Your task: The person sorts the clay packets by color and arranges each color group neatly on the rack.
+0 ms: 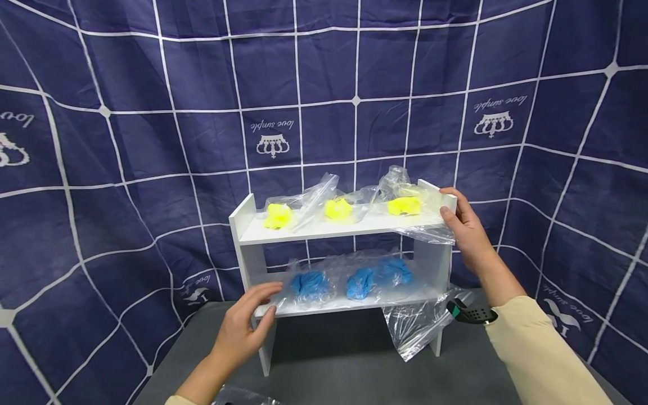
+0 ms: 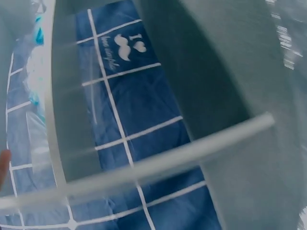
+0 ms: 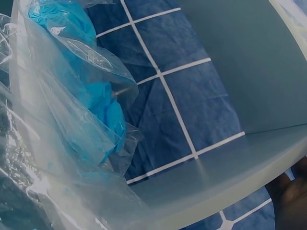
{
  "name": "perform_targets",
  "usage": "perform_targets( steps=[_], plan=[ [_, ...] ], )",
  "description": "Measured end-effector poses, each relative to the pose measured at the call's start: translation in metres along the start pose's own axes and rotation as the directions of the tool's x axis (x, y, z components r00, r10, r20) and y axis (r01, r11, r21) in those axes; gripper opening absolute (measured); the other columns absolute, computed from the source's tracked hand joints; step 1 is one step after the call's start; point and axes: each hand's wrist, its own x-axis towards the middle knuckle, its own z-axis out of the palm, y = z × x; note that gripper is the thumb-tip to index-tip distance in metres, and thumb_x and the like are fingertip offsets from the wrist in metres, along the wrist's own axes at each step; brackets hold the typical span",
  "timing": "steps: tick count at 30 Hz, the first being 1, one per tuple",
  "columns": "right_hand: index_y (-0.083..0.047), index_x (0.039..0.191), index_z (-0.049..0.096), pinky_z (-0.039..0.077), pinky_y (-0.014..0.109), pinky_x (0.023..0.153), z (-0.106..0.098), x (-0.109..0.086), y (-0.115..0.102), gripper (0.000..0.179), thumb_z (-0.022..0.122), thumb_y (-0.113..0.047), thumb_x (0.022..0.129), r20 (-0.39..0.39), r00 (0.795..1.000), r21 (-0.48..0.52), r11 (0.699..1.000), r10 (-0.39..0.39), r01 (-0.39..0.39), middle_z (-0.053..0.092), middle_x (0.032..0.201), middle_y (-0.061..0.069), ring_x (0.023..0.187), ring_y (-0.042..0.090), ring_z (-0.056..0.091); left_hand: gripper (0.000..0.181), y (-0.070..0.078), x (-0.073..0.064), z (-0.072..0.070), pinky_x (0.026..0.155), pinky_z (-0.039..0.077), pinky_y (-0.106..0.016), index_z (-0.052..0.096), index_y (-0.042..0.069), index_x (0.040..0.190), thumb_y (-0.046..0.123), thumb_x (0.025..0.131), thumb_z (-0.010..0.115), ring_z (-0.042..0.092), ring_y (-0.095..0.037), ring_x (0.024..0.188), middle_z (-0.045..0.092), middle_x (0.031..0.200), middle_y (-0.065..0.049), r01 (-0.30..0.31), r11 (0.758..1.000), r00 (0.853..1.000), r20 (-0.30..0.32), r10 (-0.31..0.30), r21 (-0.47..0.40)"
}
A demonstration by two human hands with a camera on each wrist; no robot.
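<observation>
A white two-tier shelf (image 1: 324, 232) stands in front of me. My right hand (image 1: 468, 230) grips the top of its right side panel, thumb in front and fingers behind. My left hand (image 1: 245, 323) is by the left end of the lower board, its fingers loosely bent and holding nothing; in the left wrist view only a fingertip (image 2: 4, 165) shows. Three bright yellow lumps (image 1: 338, 208) in clear plastic bags lie along the upper board. Three blue lumps (image 1: 360, 283), also bagged, lie on the lower board; in the right wrist view the blue lump (image 3: 103, 120) shows crumpled under plastic.
Clear bag plastic (image 1: 415, 332) hangs below the lower board on the right. More clear plastic (image 1: 243, 395) lies at the bottom edge, near the left forearm. The shelf stands on a dark grey surface (image 1: 334, 360), with a blue white-lined cloth (image 1: 324, 67) behind and at both sides.
</observation>
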Motion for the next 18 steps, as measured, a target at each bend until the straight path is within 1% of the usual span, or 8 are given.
perform_targets(
  steps=[2,5,8,10,12,15,17,18],
  plan=[
    [-0.031,0.144,0.034,0.039,0.013,0.081,-0.002,0.001,-0.001,0.044,0.044,-0.029,0.102,-0.002,1.0,0.0,1.0,-0.007,0.007,0.036,0.141,0.004,0.106,0.006,0.045,0.045,0.003,-0.007,-0.008,0.086,0.048,-0.014,0.063,0.008,0.12,-0.001,0.077,0.068,0.063,-0.013,0.106,0.067,0.117,-0.007,-0.076,0.997,0.997,-0.011,0.076,0.004],
    [-0.031,0.144,0.034,0.04,0.013,0.08,-0.003,0.002,-0.003,0.044,0.044,-0.03,0.101,-0.004,1.0,-0.008,1.0,-0.016,0.016,0.036,0.141,0.004,0.106,0.006,0.045,0.044,0.006,-0.022,-0.021,0.087,0.045,-0.013,0.065,0.015,0.118,0.008,0.075,0.071,0.063,-0.01,0.104,0.068,0.115,0.0,-0.116,0.99,0.992,0.061,0.112,0.074],
    [-0.032,0.144,0.034,0.04,0.013,0.08,-0.004,0.002,-0.003,0.044,0.044,-0.03,0.102,-0.009,1.0,-0.008,1.0,-0.017,0.017,0.035,0.141,0.004,0.105,0.006,0.046,0.046,0.007,-0.037,-0.032,0.09,0.044,-0.013,0.063,0.025,0.119,0.015,0.075,0.076,0.063,-0.007,0.105,0.066,0.115,0.009,-0.12,0.984,0.976,0.195,0.093,0.135],
    [-0.032,0.144,0.034,0.04,0.013,0.08,-0.004,0.002,-0.004,0.044,0.043,-0.03,0.102,-0.013,1.0,-0.016,1.0,-0.016,0.016,0.036,0.141,0.005,0.105,0.006,0.046,0.047,0.007,-0.047,-0.04,0.085,0.047,-0.015,0.061,0.031,0.12,0.021,0.077,0.077,0.063,-0.003,0.104,0.064,0.117,0.015,-0.091,0.984,0.952,0.302,0.04,0.154],
    [-0.032,0.144,0.033,0.039,0.013,0.08,-0.004,0.001,-0.004,0.044,0.043,-0.03,0.102,-0.014,1.0,-0.016,1.0,-0.016,0.016,0.035,0.141,0.005,0.105,0.006,0.045,0.047,0.006,-0.057,-0.048,0.078,0.05,-0.019,0.057,0.035,0.124,0.033,0.081,0.075,0.061,-0.001,0.104,0.06,0.119,0.02,-0.021,0.985,0.907,0.418,-0.053,0.171],
    [-0.032,0.145,0.033,0.04,0.013,0.081,-0.003,0.001,-0.005,0.044,0.043,-0.03,0.102,-0.015,1.0,-0.006,1.0,-0.021,0.021,0.036,0.14,0.003,0.106,0.006,0.045,0.055,0.0,-0.073,-0.058,0.071,0.051,-0.025,0.049,0.04,0.133,0.052,0.082,0.068,0.058,-0.001,0.108,0.055,0.127,0.023,0.098,0.973,0.786,0.583,-0.204,0.209],
    [-0.031,0.144,0.034,0.039,0.013,0.081,-0.002,0.001,-0.004,0.044,0.044,-0.029,0.102,-0.02,1.0,0.001,1.0,-0.023,0.023,0.037,0.139,0.001,0.106,0.006,0.045,0.065,-0.009,-0.086,-0.063,0.072,0.051,-0.027,0.044,0.039,0.138,0.059,0.08,0.066,0.057,-0.006,0.111,0.054,0.133,0.019,0.111,0.969,0.718,0.657,-0.231,0.219],
    [-0.031,0.144,0.034,0.04,0.013,0.081,-0.002,0.0,-0.004,0.044,0.044,-0.029,0.102,-0.023,0.999,0.01,1.0,-0.023,0.024,0.037,0.138,0.001,0.105,0.006,0.046,0.068,-0.015,-0.093,-0.064,0.073,0.051,-0.028,0.043,0.037,0.14,0.059,0.08,0.066,0.057,-0.008,0.114,0.053,0.135,0.015,0.103,0.974,0.691,0.689,-0.217,0.204]
  ],
)
